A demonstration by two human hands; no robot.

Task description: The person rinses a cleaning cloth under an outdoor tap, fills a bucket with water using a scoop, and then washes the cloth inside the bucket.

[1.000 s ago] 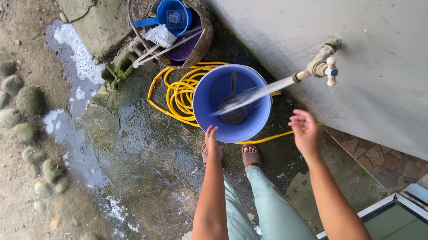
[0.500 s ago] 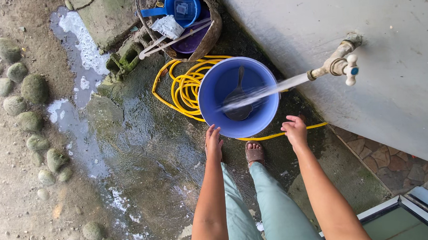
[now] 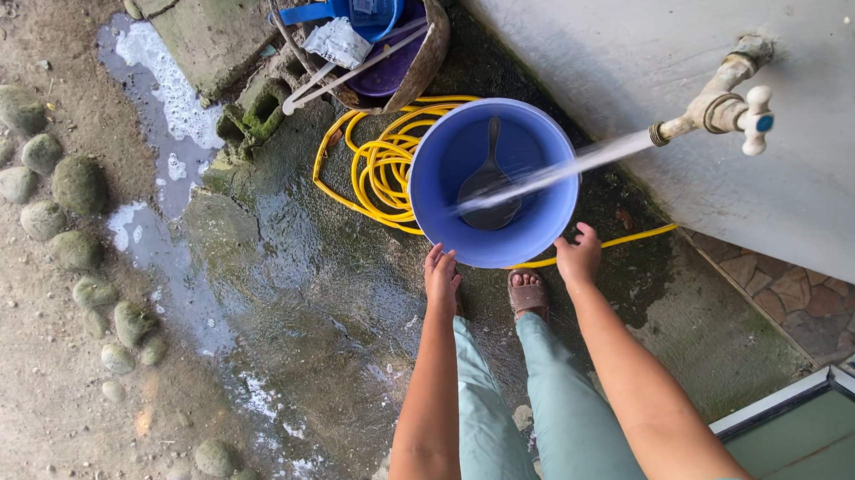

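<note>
Head view, left to right: rounded stones (image 3: 63, 185) line dirt edge; soapy puddle (image 3: 162, 98) on wet ground. Yellow hose (image 3: 372, 164) coiled behind blue bucket (image 3: 547, 227), dark ladle (image 3: 490, 201) inside. Left hand (image 3: 441, 277) just at bucket's near rim, fingers open, gripping nothing. Right hand (image 3: 578, 256) at rim's right side, fingers loosely curled; cannot tell if it holds rim. Tap (image 3: 729, 109) on grey wall (image 3: 633, 25) streams water into bucket. Sandalled foot (image 3: 528, 293) below bucket.

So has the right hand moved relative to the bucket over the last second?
Yes: the right hand has come in from beside the blue bucket to its near rim.
</note>
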